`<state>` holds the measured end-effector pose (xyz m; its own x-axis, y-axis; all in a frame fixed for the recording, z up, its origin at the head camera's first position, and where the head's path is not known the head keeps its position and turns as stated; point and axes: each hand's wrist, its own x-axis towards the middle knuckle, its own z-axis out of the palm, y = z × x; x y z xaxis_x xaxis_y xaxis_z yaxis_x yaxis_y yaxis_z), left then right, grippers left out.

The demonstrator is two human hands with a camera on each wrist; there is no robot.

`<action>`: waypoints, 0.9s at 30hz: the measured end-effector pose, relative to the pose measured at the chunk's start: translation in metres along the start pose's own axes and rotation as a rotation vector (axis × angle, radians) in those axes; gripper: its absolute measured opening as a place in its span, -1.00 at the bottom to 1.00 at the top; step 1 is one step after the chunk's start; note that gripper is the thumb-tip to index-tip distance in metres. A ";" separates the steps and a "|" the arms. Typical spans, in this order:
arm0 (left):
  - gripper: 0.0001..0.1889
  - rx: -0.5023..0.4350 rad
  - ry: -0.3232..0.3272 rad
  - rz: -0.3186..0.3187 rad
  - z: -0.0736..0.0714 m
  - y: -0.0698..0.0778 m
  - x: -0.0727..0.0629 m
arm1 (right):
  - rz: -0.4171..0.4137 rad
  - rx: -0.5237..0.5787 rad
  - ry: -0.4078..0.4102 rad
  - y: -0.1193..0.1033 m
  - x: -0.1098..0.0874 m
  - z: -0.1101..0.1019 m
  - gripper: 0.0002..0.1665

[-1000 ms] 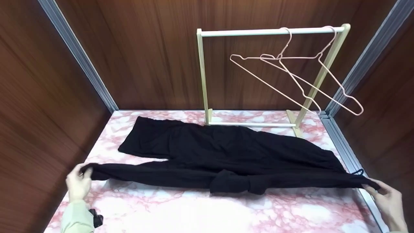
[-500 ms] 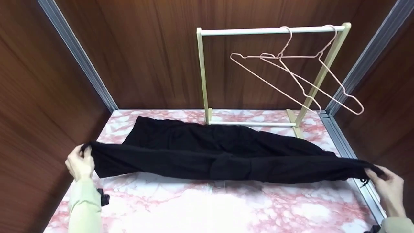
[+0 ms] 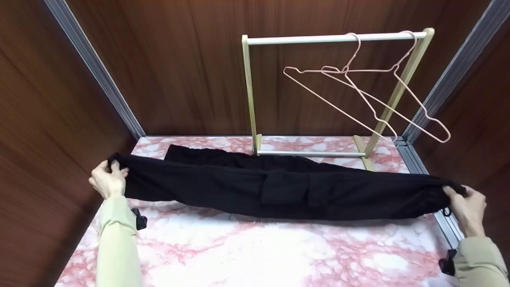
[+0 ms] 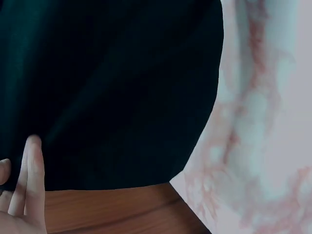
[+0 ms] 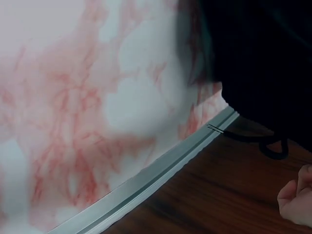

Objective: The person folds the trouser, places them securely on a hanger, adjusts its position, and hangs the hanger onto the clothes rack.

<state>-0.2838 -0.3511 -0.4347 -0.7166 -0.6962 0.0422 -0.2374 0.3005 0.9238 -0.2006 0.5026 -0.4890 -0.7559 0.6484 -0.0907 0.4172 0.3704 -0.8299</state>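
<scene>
A pair of black trousers (image 3: 231,187) stretches lengthwise across the table, with a pocket flap near the middle of its raised front edge. My left hand (image 3: 109,179) pinches the hem end of the upper leg. At the waistband end my right hand (image 3: 468,205) grips the gathered waist, and a black drawstring (image 5: 275,146) dangles beside it. The upper layer is lifted and hangs between both hands, partly covering the layer behind it. In the left wrist view, the fingers (image 4: 34,180) lie against the dark cloth.
Behind the trousers stands a small clothes rack (image 3: 250,95) with two pink hangers (image 3: 338,105) on its bar. The marbled table (image 3: 239,255) is bounded by wood-grain walls (image 3: 191,79) with metal corner strips. A metal rail (image 5: 165,170) edges the table's right side.
Both hands have lifted the near side of the trousers and carried it away from me, toward the rack. More of the table's front shows, and the far leg is now largely covered.
</scene>
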 end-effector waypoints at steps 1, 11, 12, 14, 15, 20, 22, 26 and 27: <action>-0.61 0.002 0.022 0.008 0.003 0.003 0.001 | 0.009 -0.017 -0.001 -0.003 0.002 0.001 -0.84; -0.69 -0.018 0.134 0.158 0.043 0.028 0.005 | 0.122 0.019 0.069 -0.031 0.011 0.019 -0.70; -0.70 -0.016 0.122 0.150 0.047 0.029 0.005 | 0.124 0.024 0.070 -0.032 0.010 0.021 -0.66; -0.72 -0.010 0.101 0.127 0.054 0.030 0.004 | 0.125 0.021 0.066 -0.034 0.010 0.025 -0.57; -0.73 -0.003 0.099 0.120 0.056 0.030 0.003 | 0.128 0.016 0.063 -0.035 0.010 0.027 -0.55; -0.71 0.029 0.061 0.083 0.065 0.027 0.001 | 0.132 0.078 0.004 -0.034 0.011 0.032 -0.64; -0.68 0.003 -0.003 0.093 0.069 0.026 0.001 | 0.130 0.112 -0.016 -0.033 0.012 0.033 -0.61; -0.45 -0.056 -0.278 0.146 0.085 0.021 -0.002 | 0.083 0.041 -0.019 -0.031 0.009 0.041 -0.40; -0.37 -0.049 -0.355 0.166 0.091 0.018 -0.004 | 0.055 0.000 -0.010 -0.031 0.007 0.045 -0.35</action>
<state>-0.3450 -0.2832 -0.4529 -0.9269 -0.3693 0.0666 -0.0734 0.3526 0.9329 -0.2413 0.4661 -0.4886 -0.7368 0.6610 -0.1422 0.4585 0.3339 -0.8236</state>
